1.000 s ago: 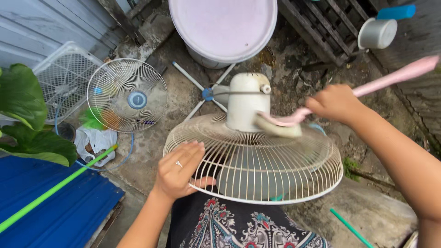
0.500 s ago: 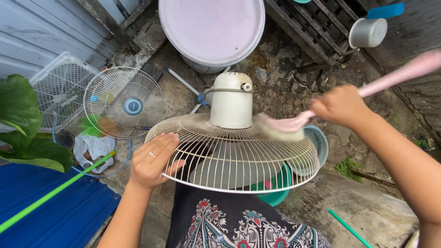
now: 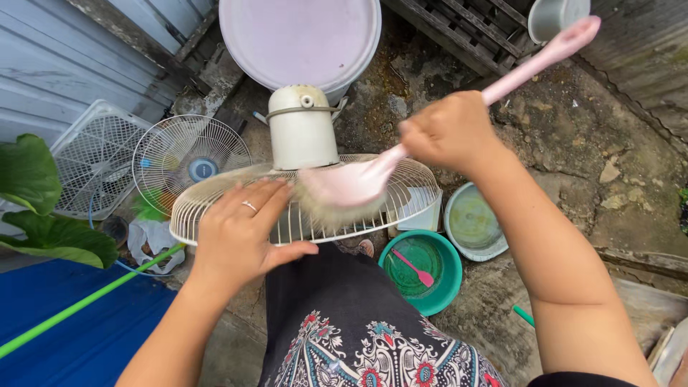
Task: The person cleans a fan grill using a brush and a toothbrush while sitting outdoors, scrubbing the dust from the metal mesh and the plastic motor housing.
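Your left hand grips the near rim of the cream wire fan guard, palm on the wires, thumb curled under the edge, ring visible on one finger. Closed on the guard. The guard sits tilted over your lap, above the dark patterned skirt, with the cream motor housing standing up at its far side.

Your right hand is clamped around the handle of the pink long-handled brush. The handle runs up and right past the hand; the bristle head presses on the guard wires just right of your left hand and is motion-blurred.

Surface: rough, stained concrete ground, wet-looking, with loose stones toward the right. A raised concrete slab lies lower right.

Surroundings: outdoor yard corner.
- Grey corrugated wall along the top left.
- A pale pink round lid on a tub behind the motor housing.
- A dark wooden pallet top right, a metal pot on it.
- A teal basin just right of your knee, a small pink brush inside it.
- A pale shallow bowl touching the basin's far edge.
- A second round fan guard and a square white grille on the left.
- Blue corrugated sheet lower left, a green pole across it, large green leaves above.
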